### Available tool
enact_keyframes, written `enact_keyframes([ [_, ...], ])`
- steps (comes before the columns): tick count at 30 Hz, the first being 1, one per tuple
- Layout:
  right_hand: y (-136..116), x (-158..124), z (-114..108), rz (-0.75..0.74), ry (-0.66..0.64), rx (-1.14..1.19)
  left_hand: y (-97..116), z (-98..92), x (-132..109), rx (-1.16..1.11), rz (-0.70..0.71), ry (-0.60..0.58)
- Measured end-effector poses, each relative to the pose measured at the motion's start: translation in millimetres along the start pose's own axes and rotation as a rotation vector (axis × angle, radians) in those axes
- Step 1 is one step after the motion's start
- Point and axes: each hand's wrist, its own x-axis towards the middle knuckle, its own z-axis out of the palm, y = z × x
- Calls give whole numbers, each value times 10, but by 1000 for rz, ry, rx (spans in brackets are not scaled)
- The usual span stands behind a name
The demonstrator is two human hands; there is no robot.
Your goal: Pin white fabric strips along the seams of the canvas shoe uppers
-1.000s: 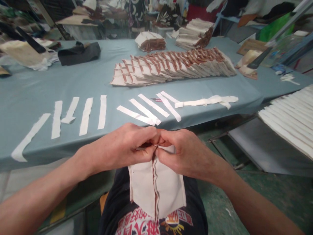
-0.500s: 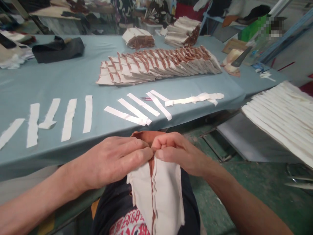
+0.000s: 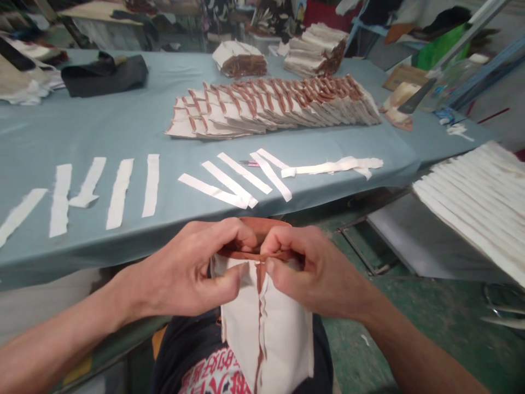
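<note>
A sewn piece (image 3: 285,334), cream on the outside with a reddish-brown lining and a raised seam down its middle, hangs over my lap. My left hand (image 3: 205,262) grips its top edge left of the seam, fingers inside the opening and thumb on the cream face. Just right of the seam, my right hand (image 3: 307,268) pinches the same edge between thumb and fingers. The brown far side of the opening shows behind both hands. What the fingertips touch inside is hidden.
White strips (image 3: 118,194) lie along the near part of the blue-covered table (image 3: 123,126). Behind them is a long overlapping row of cream-and-brown pieces (image 3: 270,106). A black folded piece (image 3: 104,76) sits far left. White layered sheets (image 3: 479,202) stand at the right.
My left hand has lifted off the seam; its fingers now curl inside the top edge with the thumb apart below. The opening shows wider, and the view has shifted slightly.
</note>
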Motion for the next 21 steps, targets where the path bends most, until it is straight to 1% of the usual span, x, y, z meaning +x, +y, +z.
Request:
enact_keyframes([
  [3, 22, -51, 4, -70, 48, -153, -17, -73, 28, -52, -4, -126],
  [5, 49, -72, 11, -78, 58, -214, -53, -79, 26, 15, 64, -180],
  [6, 63, -77, 15, -76, 56, -227, -76, -65, 17, 82, 109, -185],
  [8, 93, -79, 25, -62, 47, -217, -123, -18, -15, 220, 193, -158],
  [10, 122, -77, 37, -53, 40, -195, -159, 27, -52, 291, 219, -126],
  [11, 135, -77, 41, -52, 40, -194, -169, 40, -66, 289, 209, -124],
  [13, 158, -80, 47, -57, 41, -218, -175, 40, -79, 213, 166, -143],
  [17, 178, -105, 39, -100, 36, -314, -153, -18, -45, -17, 117, -178],
  [21, 111, -143, 23, -190, 28, -445, -108, -71, 28, -117, 59, -211],
])
